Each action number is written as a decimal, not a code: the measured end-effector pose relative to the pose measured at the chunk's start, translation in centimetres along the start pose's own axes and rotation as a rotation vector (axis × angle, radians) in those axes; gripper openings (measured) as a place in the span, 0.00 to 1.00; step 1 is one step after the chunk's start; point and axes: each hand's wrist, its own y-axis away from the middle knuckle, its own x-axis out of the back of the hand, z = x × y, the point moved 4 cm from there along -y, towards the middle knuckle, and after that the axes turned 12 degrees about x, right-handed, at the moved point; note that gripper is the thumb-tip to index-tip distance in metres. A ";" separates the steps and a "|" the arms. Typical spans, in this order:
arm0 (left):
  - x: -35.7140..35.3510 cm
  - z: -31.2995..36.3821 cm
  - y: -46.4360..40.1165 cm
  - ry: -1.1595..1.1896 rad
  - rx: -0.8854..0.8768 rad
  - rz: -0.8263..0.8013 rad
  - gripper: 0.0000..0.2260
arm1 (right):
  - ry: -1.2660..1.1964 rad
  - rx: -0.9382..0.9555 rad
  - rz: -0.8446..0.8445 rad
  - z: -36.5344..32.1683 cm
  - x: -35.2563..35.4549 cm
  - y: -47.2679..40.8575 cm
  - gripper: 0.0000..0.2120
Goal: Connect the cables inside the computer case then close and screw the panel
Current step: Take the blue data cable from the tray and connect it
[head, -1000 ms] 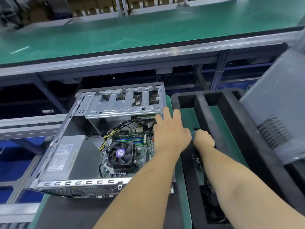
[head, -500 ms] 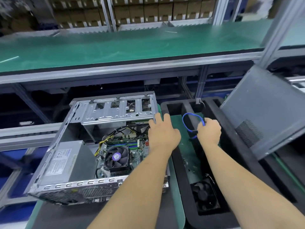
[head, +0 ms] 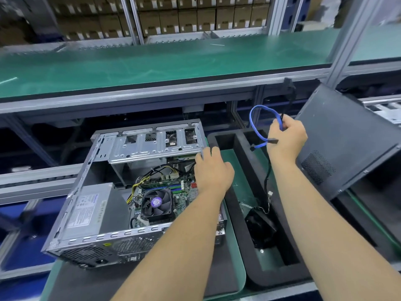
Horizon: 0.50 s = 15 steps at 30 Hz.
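**benchrat:** so which way did the cable have to travel? From the head view, the right hand (head: 286, 137) was up over the black foam tray (head: 249, 276), fingers curled round a looped flat blue cable (head: 256, 124) plus a thin black lead (head: 268, 170) that hung down toward the black fan (head: 260, 233) lying in the tray. The open silver metal computer case (head: 108, 192) sat on its side to the left of that hand and lower, so I'd guess the carry went left and down.

**solderpaws:** agreed. The left hand (head: 213, 170) was way nearer, flat with straight fingers resting on the case's right edge by the silver drive cage (head: 156, 144). It held nothing, just steadying I reckon. The dark grey side panel (head: 347, 137) leaned tilted at the right, off the case.

**benchrat:** hard bits: one blue-cable connector poked out below the fist, the other was buried in it. The left hand covered part of the green motherboard (head: 184, 192), so I couldn't pick out the target socket.
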 end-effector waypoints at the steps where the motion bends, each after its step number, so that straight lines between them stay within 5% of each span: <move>1: 0.0 0.0 -0.1 0.009 -0.002 0.000 0.19 | -0.034 0.015 0.000 -0.4 0.2 -0.2 0.13; 6: 0.1 0.1 -0.2 0.003 -0.014 -0.005 0.19 | -0.191 0.099 -0.061 -2.6 1.2 -0.6 0.15; 15: -0.1 0.8 0.6 -0.170 -0.181 0.026 0.18 | -0.108 0.167 -0.262 -5.7 1.9 -0.6 0.21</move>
